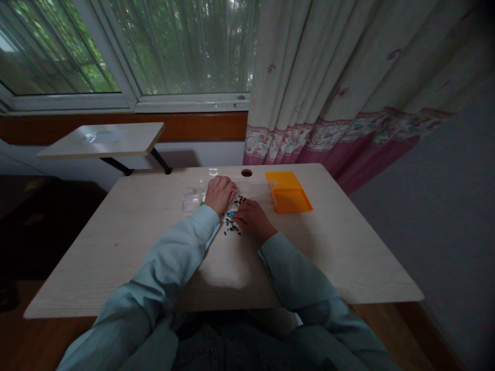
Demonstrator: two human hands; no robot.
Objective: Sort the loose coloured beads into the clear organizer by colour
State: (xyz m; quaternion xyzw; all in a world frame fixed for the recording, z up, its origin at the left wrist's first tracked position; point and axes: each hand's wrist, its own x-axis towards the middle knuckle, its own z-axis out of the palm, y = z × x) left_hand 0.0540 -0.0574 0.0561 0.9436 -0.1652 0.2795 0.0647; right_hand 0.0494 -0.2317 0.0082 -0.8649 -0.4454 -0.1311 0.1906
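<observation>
Blue, dark and yellowish little pieces (pixel 232 226) lie loose mid-table (pixel 332 263), so call that pile the clock centre. Right hand (pixel 253 219) sits at 3 o'clock, fingers bent down at the pile's edge; can't tell if it's pinching one. Left hand (pixel 221 195) is at 11 o'clock, fingers curled over a clear plastic box (pixel 190 202), grip hidden too. That box reaches out to 10 o'clock, and an open orange case (pixel 292 200) lies at 2.

The left hand (pixel 220 196) partly hides a clear tray (pixel 191 201); loose pieces (pixel 232 226) look indistinct.
</observation>
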